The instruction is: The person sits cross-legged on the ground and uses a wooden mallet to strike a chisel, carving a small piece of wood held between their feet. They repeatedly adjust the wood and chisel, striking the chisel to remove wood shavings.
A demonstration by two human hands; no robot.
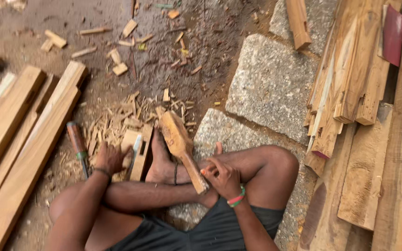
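My right hand grips the handle end of a wooden mallet. The mallet's thick head points away from me over my bare foot. My left hand lies on the left edge of a small wood block, its fingers curled against it. A pale metal blade lies along the block beside those fingers. Whether the fingers also hold the blade is unclear. My foot presses against the block's right side. A chisel with a red-brown handle lies on the ground just left of my left hand.
Long planks lie side by side at the left. Wood chips and offcuts litter the dirt ahead. Grey stone slabs sit at centre right. Stacked timber pieces and broad boards fill the right side.
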